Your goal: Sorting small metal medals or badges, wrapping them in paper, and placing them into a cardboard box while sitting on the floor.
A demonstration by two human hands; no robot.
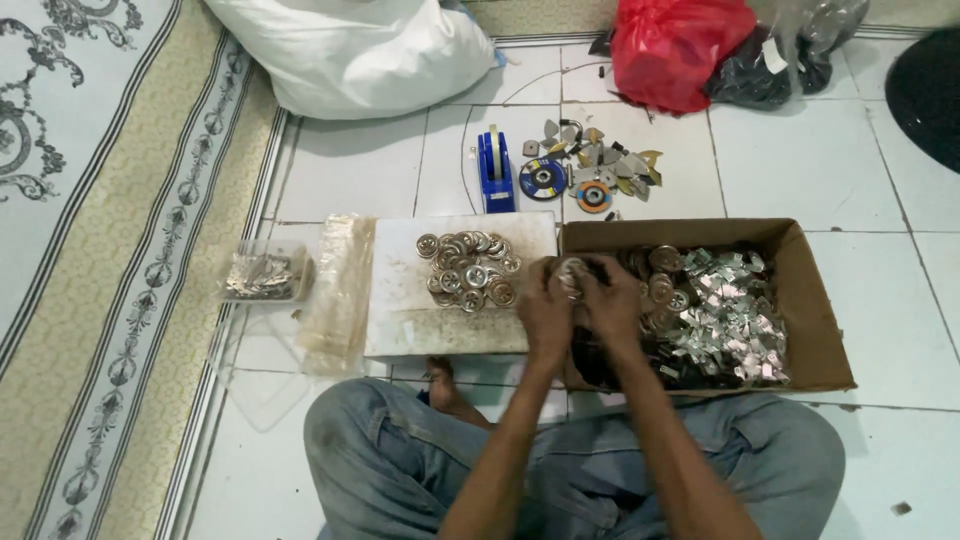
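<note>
My left hand [545, 305] and my right hand [610, 298] meet over the left edge of a cardboard box [815, 330]. Together they grip a small round metal part [571, 270] between the fingertips. The box holds many round metal discs and small shiny metal clips [730, 315]. Left of my hands, a pile of round metal parts [468, 268] lies on a white board [400, 310]. My crossed legs in jeans fill the bottom of the view, with a bare foot [440, 380] under the board.
A clear plastic tub of small metal pieces [262, 273] and a stack of clear plastic bags [340, 290] lie left of the board. A blue tape dispenser [495, 170], grinding discs [545, 178], a white sack [360, 50] and a red bag [675, 50] sit farther back. A patterned rug [100, 250] runs along the left.
</note>
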